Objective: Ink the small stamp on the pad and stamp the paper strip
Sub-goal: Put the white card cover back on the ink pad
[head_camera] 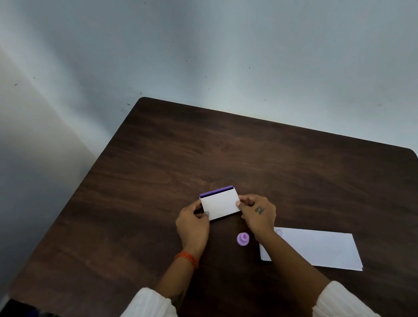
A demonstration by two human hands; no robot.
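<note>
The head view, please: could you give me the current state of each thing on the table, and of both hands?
ink pad: white lid raised or tilted, purple strip showing along its far edge, held at both ends
small stamp: lying on the table, untouched
paper strip: flat on the table, a faint mark near its left end
left hand: gripping the pad's left end
right hand: gripping the pad's right end

Dark wooden table (202, 153), pale wall (219, 45)
</note>
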